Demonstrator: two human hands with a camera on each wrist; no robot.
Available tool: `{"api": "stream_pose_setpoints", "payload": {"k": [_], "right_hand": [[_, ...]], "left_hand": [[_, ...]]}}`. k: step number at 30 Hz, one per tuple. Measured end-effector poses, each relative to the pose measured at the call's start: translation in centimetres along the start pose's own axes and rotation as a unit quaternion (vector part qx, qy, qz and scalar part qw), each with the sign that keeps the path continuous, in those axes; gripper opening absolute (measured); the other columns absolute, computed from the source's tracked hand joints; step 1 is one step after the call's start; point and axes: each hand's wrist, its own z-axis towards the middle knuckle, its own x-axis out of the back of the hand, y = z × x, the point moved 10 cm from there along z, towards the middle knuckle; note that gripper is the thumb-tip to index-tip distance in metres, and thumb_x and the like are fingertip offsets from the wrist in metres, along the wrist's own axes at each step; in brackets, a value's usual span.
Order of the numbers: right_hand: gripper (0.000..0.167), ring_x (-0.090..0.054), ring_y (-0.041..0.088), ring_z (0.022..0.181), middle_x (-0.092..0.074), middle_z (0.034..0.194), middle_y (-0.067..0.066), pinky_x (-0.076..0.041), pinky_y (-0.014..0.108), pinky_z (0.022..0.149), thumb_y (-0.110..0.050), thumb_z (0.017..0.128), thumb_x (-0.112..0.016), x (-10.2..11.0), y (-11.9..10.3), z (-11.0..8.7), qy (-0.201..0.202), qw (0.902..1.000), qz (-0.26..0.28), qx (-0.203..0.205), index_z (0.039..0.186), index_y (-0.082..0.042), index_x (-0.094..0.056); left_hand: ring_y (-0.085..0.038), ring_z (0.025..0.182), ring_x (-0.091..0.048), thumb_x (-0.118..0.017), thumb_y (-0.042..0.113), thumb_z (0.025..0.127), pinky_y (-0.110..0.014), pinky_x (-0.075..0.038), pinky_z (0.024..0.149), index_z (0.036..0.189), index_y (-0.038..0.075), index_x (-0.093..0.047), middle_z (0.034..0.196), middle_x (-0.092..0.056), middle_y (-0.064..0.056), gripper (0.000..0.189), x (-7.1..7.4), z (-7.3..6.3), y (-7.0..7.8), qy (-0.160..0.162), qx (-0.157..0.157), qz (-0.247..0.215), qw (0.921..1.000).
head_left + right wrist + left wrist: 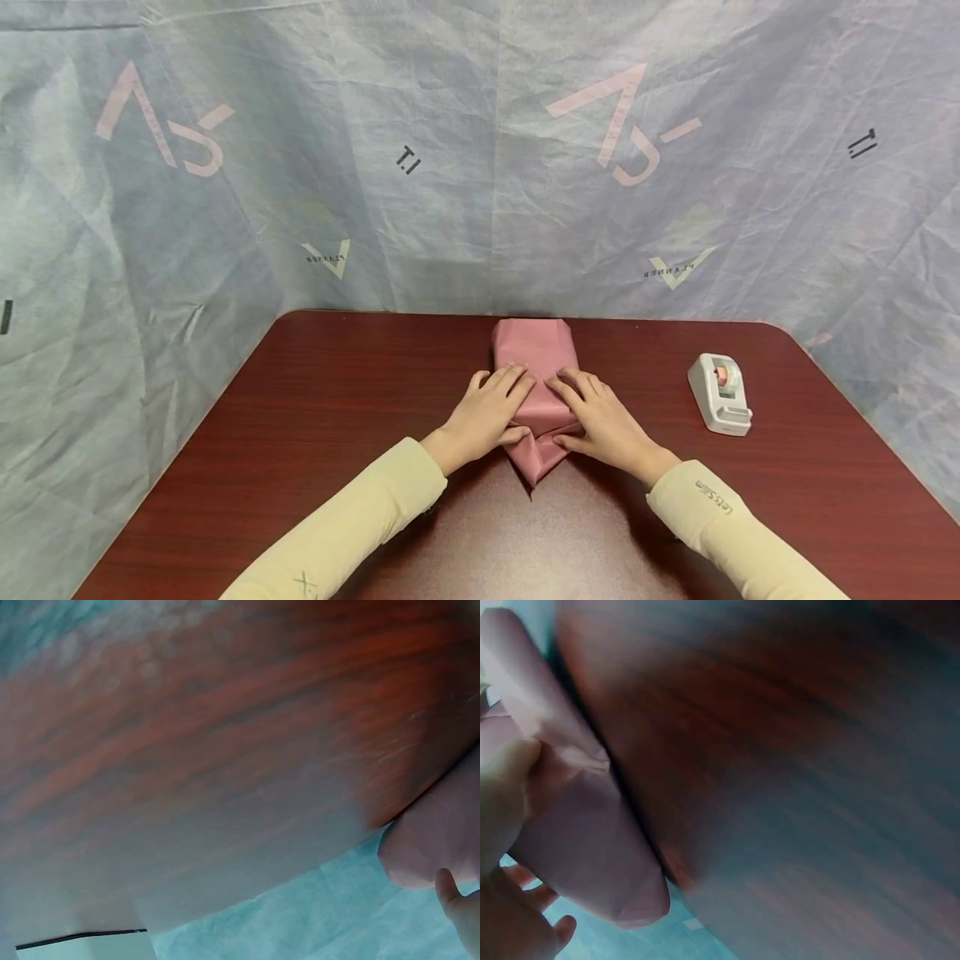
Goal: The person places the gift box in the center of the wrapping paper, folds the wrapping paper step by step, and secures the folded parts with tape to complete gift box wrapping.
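Observation:
A box-shaped parcel in pink wrapping paper [534, 354] lies on the table, its long side running away from me. The paper at its near end is folded into a pointed flap [534, 462]. My left hand [483, 415] holds the parcel's near left part, fingers over the top and thumb at the folded end. Opposite it, my right hand [611, 425] holds the near right part, its thumb also at the flap. In the left wrist view the thumb presses the creased paper [570, 757]. Only a fingertip and a parcel corner [420, 855] show in the right wrist view.
A white tape dispenser [722, 396] with a roll in it stands to the right of the parcel. The dark red wooden table [360, 392] has a grey printed cloth [450, 208] hanging behind it and at both sides.

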Motion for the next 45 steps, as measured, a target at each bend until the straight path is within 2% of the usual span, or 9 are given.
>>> {"api": "stream_pose_setpoints", "payload": {"k": [4,8,16,21,29,36,45], "right_hand": [[0.08,-0.037,0.03,0.123,-0.037,0.134,0.013,-0.037,0.051,0.093,-0.037,0.069,-0.077,-0.04,0.05,-0.04,0.0,1.0,0.003,-0.002,0.136,-0.011,-0.04],[0.081,-0.036,0.03,0.123,-0.037,0.135,0.013,-0.036,0.051,0.094,-0.037,0.069,-0.077,-0.05,0.08,-0.06,0.0,1.0,0.005,-0.002,0.136,-0.011,-0.04],[0.081,-0.038,0.03,0.121,-0.039,0.133,0.014,-0.037,0.051,0.092,-0.036,0.068,-0.078,0.22,-0.14,0.06,0.009,0.9999,-0.003,0.005,0.135,-0.01,-0.041],[0.081,-0.038,0.029,0.121,-0.039,0.134,0.014,-0.037,0.051,0.092,-0.036,0.068,-0.077,0.16,-0.14,0.07,0.005,1.0,-0.002,0.004,0.135,-0.01,-0.04],[0.082,-0.037,0.03,0.122,-0.039,0.133,0.014,-0.036,0.051,0.094,-0.041,0.067,-0.077,0.27,-0.1,0.06,0.005,0.9999,0.014,0.0,0.134,-0.01,-0.041],[0.088,-0.037,0.03,0.122,-0.038,0.134,0.014,-0.036,0.051,0.093,-0.045,0.063,-0.079,0.29,-0.19,0.13,0.005,0.9999,0.016,0.004,0.134,-0.01,-0.041],[0.082,-0.037,0.032,0.122,-0.038,0.134,0.014,-0.036,0.052,0.093,-0.042,0.067,-0.076,0.19,-0.02,0.11,0.007,0.9999,0.013,-0.003,0.134,-0.011,-0.04]], "left_hand": [[-0.024,0.132,-0.035,-0.057,0.058,0.075,-0.048,-0.033,0.096,0.138,0.013,-0.037,0.144,-0.036,-0.009,0.08,0.11,0.02,0.1,0.018,-0.01,0.019,0.9996],[-0.025,0.131,-0.035,-0.058,0.062,0.068,-0.049,-0.032,0.095,0.137,0.013,-0.037,0.143,-0.037,-0.009,0.087,0.2,0.02,0.13,0.026,-0.012,0.01,0.9996],[-0.023,0.129,-0.036,-0.063,0.062,0.069,-0.047,-0.032,0.096,0.136,0.015,-0.038,0.141,-0.038,-0.007,0.085,0.07,0.02,0.18,0.027,0.019,0.044,0.9985],[-0.023,0.131,-0.034,-0.066,0.061,0.069,-0.049,-0.032,0.096,0.137,0.015,-0.036,0.142,-0.036,-0.008,0.087,-0.09,0.01,0.12,0.023,0.029,0.024,0.999],[-0.02,0.132,-0.033,-0.061,0.066,0.061,-0.049,-0.031,0.097,0.137,0.018,-0.035,0.143,-0.034,-0.005,0.094,-0.39,0.04,-0.38,0.02,0.038,-0.011,0.999],[-0.017,0.13,-0.034,-0.069,0.062,0.061,-0.047,-0.031,0.097,0.133,0.019,-0.038,0.14,-0.038,-0.002,0.09,-0.24,0.21,-0.33,0.031,0.068,-0.006,0.9972],[-0.019,0.129,-0.036,-0.07,0.063,0.057,-0.048,-0.032,0.097,0.132,0.017,-0.038,0.138,-0.039,-0.005,0.094,-0.05,0.24,-0.06,0.032,0.059,0.015,0.9976]]}}
